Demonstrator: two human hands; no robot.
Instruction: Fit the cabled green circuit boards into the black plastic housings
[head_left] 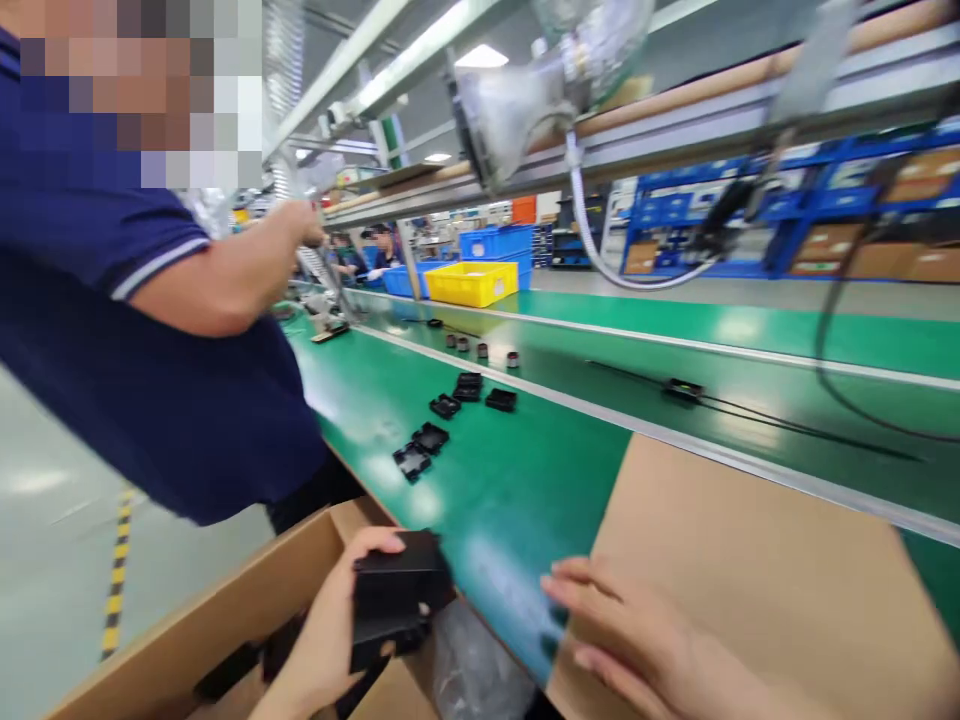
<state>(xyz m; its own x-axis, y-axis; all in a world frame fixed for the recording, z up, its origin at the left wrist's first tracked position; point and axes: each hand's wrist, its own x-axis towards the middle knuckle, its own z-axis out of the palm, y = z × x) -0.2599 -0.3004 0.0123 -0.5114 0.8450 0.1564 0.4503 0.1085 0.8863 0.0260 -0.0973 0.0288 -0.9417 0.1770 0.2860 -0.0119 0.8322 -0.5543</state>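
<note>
Several black trays (431,437) laid out beyond the carton (247,590); dark pieces (225,672) apparently left inside it. Left hand (337,610) grips black case (394,595) over carton; right hand (637,630), right of carton, fingers loosely apart, holding nothing.

The head-worn camera looks forward and down from close above the green workbench (540,455).
</note>
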